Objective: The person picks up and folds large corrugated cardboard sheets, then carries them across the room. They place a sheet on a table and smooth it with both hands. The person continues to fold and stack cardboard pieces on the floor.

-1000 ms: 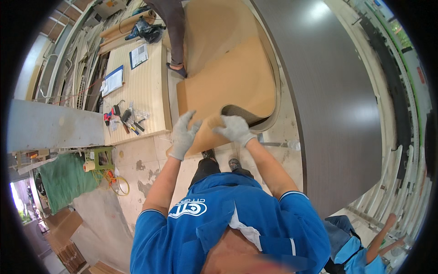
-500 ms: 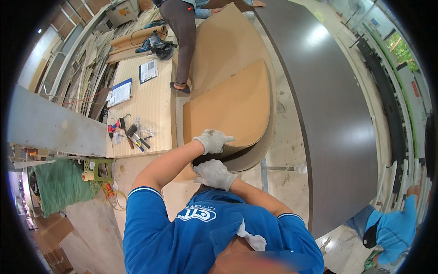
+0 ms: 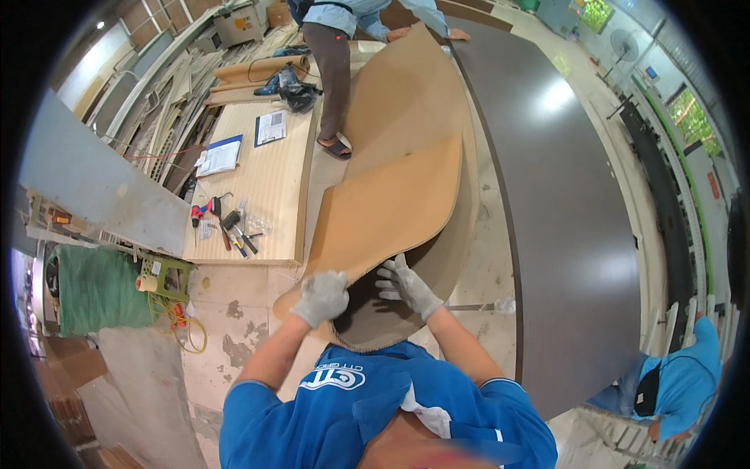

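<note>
A large brown cardboard sheet lies bent over on itself on the floor, its upper layer curling toward me and its dark underside showing below. My left hand, in a grey-white work glove, is closed on the near left edge of the upper layer. My right hand, gloved too, has its fingers spread under the curled edge, with the thumb up by the rim. Nothing is gripped in it. At the far end, another person's hand rests by the sheet's tip; their other hand lies on a dark panel.
The long dark panel runs along the right. On the left, a light wooden board carries clipboards, a hammer and a drill. A co-worker in blue is at lower right. A yellow cable lies at left.
My hands have moved apart: the left went left and nearer me with the cardboard edge, while the right opened and rose toward the fold. The upper layer has been drawn toward me.
</note>
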Demonstrator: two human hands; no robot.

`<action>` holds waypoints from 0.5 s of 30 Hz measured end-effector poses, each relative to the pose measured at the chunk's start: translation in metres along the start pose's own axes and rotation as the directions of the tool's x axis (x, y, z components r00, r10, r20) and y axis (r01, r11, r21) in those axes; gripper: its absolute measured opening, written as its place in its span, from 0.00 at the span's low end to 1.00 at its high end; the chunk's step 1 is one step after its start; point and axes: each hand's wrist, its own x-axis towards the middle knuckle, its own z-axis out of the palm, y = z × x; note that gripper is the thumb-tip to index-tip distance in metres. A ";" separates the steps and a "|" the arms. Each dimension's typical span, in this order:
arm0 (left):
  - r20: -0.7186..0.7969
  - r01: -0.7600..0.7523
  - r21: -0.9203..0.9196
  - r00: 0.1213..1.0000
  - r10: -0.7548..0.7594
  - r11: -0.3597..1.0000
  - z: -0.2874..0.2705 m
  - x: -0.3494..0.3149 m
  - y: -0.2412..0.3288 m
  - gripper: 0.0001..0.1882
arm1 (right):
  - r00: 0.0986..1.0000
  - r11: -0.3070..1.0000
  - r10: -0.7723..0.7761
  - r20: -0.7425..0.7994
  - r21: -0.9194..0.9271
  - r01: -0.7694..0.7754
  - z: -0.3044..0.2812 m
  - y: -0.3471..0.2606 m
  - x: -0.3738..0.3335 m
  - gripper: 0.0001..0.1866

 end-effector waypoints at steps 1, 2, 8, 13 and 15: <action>-0.005 0.052 -0.014 0.999 -0.052 0.999 0.008 -0.015 0.014 0.07 | 1.000 0.991 0.011 -0.003 0.132 -0.010 -0.001 0.003 0.008 0.50; -0.008 0.115 -0.022 0.993 -0.115 0.993 0.014 -0.026 0.025 0.07 | 1.000 0.985 0.025 -0.010 0.171 -0.023 0.001 0.009 0.015 0.52; 0.037 0.273 -0.061 0.962 -0.271 0.960 0.054 -0.080 0.080 0.12 | 0.943 0.994 -0.078 -0.323 0.045 0.098 0.013 0.051 0.037 0.33; 0.158 0.437 -0.537 0.892 -0.423 0.722 0.054 -0.102 0.059 0.30 | 0.855 0.432 -0.513 0.076 -0.838 0.333 0.028 0.060 0.020 0.20; -0.137 0.416 -0.525 0.819 -0.557 0.742 0.039 -0.100 0.047 0.34 | 0.867 0.230 -0.450 0.214 -0.910 0.344 0.053 0.064 0.008 0.20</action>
